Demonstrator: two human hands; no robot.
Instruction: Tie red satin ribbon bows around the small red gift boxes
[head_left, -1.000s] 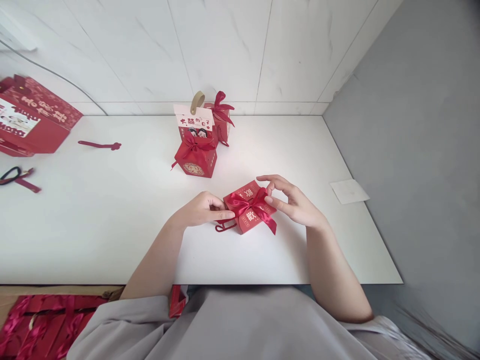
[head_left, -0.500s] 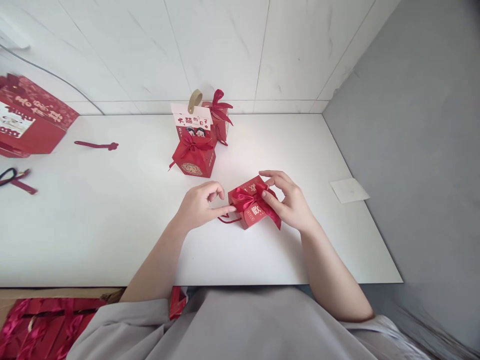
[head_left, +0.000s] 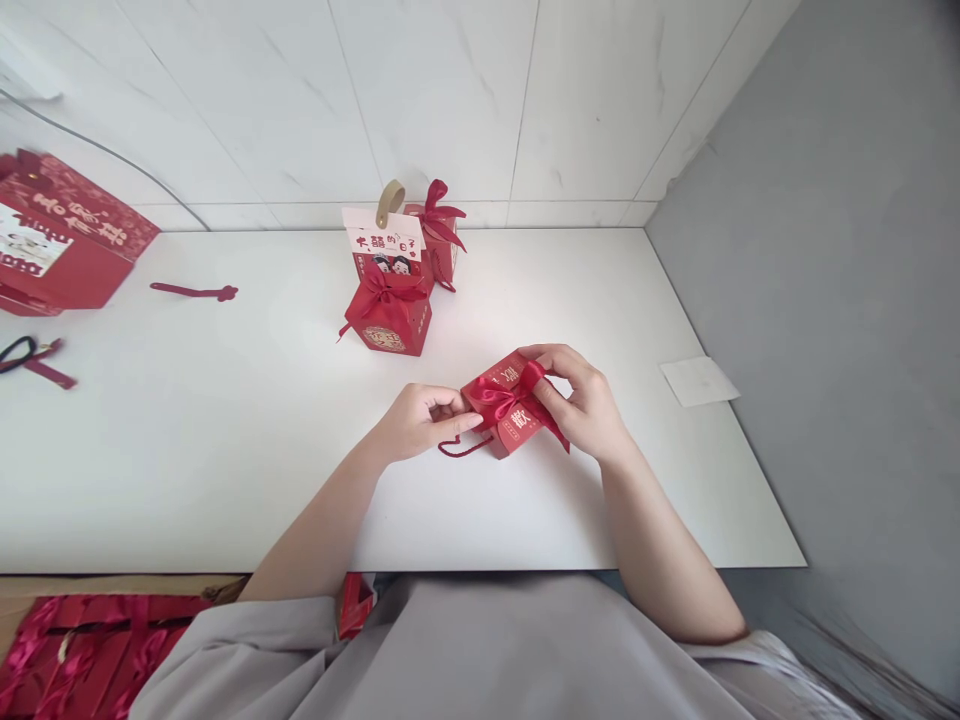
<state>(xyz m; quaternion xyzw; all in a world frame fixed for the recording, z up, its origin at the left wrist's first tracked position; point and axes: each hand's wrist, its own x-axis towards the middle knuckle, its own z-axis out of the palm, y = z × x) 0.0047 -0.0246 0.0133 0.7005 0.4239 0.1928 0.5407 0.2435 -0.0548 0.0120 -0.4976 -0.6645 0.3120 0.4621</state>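
Note:
A small red gift box [head_left: 519, 432] with gold characters lies on the white table in front of me. Across its top runs a red satin ribbon [head_left: 504, 396] tied in a bow. My left hand [head_left: 424, 424] is closed at the box's left side, thumb and fingers pinching the ribbon's left part. On the other side, my right hand [head_left: 576, 402] has its thumb on the right loop of the bow, with the fingers curled round the box's far edge. A thin red cord [head_left: 463, 452] hangs out of the box onto the table below my left hand.
Behind, near the tiled wall, stand a red house-shaped box [head_left: 390, 318] and another ribboned box [head_left: 444, 240]. A large red box [head_left: 82, 250], a red strap [head_left: 193, 291] and black-and-red straps [head_left: 45, 366] lie left. A white paper [head_left: 699, 381] lies right; a carton [head_left: 90, 650] sits below.
My left hand has moved right and its fingers have closed on the ribbon. The box has shifted slightly right, and the bow's right loop now stands up at my right thumb.

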